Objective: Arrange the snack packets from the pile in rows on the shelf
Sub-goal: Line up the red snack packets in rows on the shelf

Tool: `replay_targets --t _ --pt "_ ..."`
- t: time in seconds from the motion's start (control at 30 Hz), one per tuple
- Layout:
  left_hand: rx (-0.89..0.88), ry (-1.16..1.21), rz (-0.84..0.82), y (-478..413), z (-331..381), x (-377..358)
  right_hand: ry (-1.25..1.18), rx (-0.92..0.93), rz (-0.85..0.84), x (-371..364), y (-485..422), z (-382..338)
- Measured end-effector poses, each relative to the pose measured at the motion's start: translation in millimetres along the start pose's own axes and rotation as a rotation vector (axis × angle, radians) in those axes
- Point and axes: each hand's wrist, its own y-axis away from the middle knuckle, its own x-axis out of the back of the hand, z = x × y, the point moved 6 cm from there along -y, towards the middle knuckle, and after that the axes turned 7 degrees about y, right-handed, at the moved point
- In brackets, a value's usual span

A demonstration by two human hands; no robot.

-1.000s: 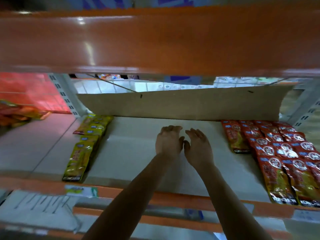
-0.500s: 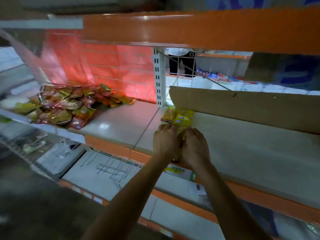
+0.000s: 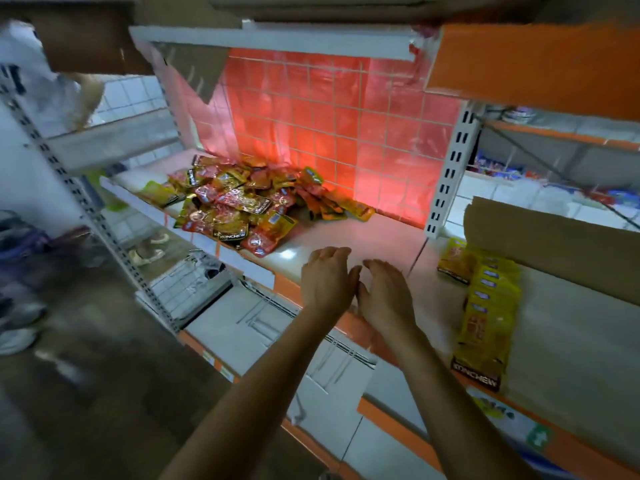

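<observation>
Both hands hovered close together over the front edge of the shelf [image 3: 367,237]. The left hand [image 3: 325,282] and the right hand [image 3: 384,296] each had a slack grip, fingers loosely curved and holding nothing. The pile of snack packets [image 3: 239,206] lay to their left, heaped toward the red-lit back wall, with its nearest packets right at the shelf's front lip. A single row of yellow packets [image 3: 488,306] ran front to back in the next bay to the right, just beside a cardboard sheet [image 3: 554,244]. The likeliest trouble, as I judged it, sat at the pile. The packets looked glossy and lay overlapped at all angles, so a hasty grab could drag neighbours over the lip and onto the floor. Red and yellow kinds were mixed together, so one handful could carry the wrong sort into the row. A careless set-down could also knock the yellow row out of line.
</observation>
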Motion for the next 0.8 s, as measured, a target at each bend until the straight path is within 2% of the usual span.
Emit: replay_targets --t 0.33,0.43,0.6,0.73,0.8 --pt "0.107 -0.05 0.017 -88 -81 9 -0.043 0.07 -0.136 -58 -93 -59" --pt "0.085 -0.061 0.017 -107 -96 6 -0.022 0.106 -0.093 -64 -116 -71" --pt "0.096 -0.081 0.032 -140 -119 8 -0.025 0.049 -0.039 -77 -147 -76" --pt "0.053 -0.048 0.04 -176 -135 13 -0.152 0.052 0.094 -81 -178 -91" --pt "0.024 -0.049 0.045 -197 -144 17 -0.069 -0.016 0.095 -92 -191 -94"
